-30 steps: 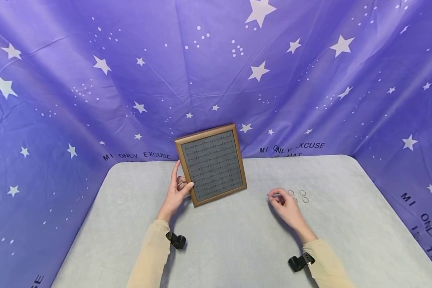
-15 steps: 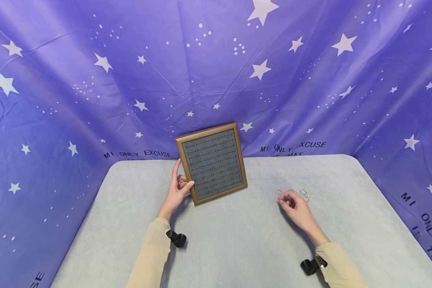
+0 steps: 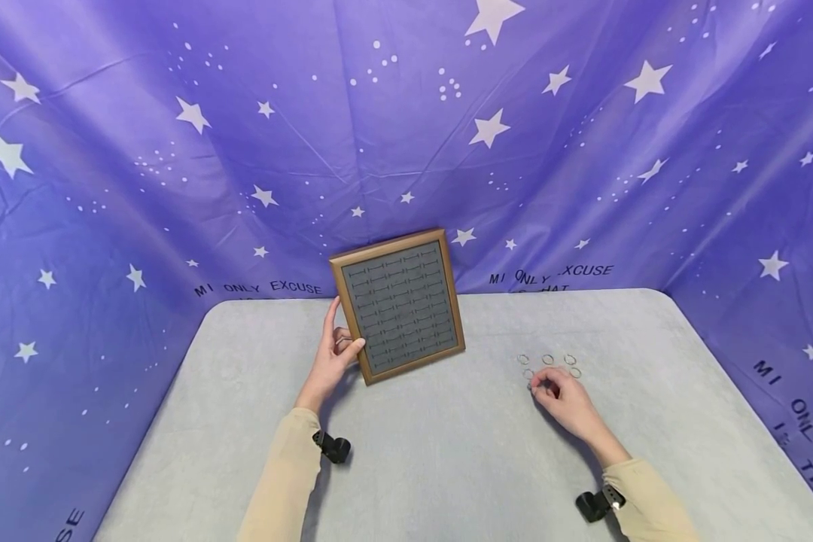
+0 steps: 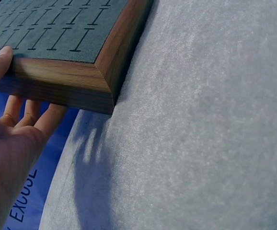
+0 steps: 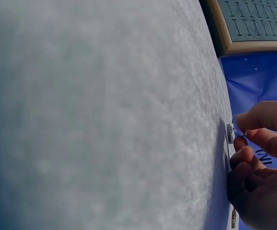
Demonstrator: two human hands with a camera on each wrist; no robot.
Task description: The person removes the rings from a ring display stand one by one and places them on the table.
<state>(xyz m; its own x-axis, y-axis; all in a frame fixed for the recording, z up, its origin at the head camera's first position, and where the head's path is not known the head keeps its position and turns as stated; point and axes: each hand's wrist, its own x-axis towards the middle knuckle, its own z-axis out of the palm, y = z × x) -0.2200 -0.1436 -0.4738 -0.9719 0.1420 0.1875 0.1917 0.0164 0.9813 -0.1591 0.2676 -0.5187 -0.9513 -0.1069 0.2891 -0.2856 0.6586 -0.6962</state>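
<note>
A wood-framed ring display tray (image 3: 401,312) with rows of dark slots in its grey pad stands tilted at the back of the table. My left hand (image 3: 332,369) grips its left side, thumb (image 4: 3,60) on the front of the frame and fingers behind. Right of the tray lie several thin metal rings, among them one ring (image 3: 547,360) at the back and another ring (image 3: 576,373) at the right. Over them, my right hand (image 3: 565,406) pinches a ring (image 5: 236,120) between thumb and fingertips, close to the table. Curled fingers partly hide that ring.
The pale grey table (image 3: 440,452) reaches back to a purple curtain (image 3: 406,150) with white stars, which also hangs at both sides. Black wrist cameras sit on both sleeves, such as the left camera (image 3: 333,447).
My right hand has moved right and a little toward me, uncovering rings at the back. My left hand and the tray have stayed in place.
</note>
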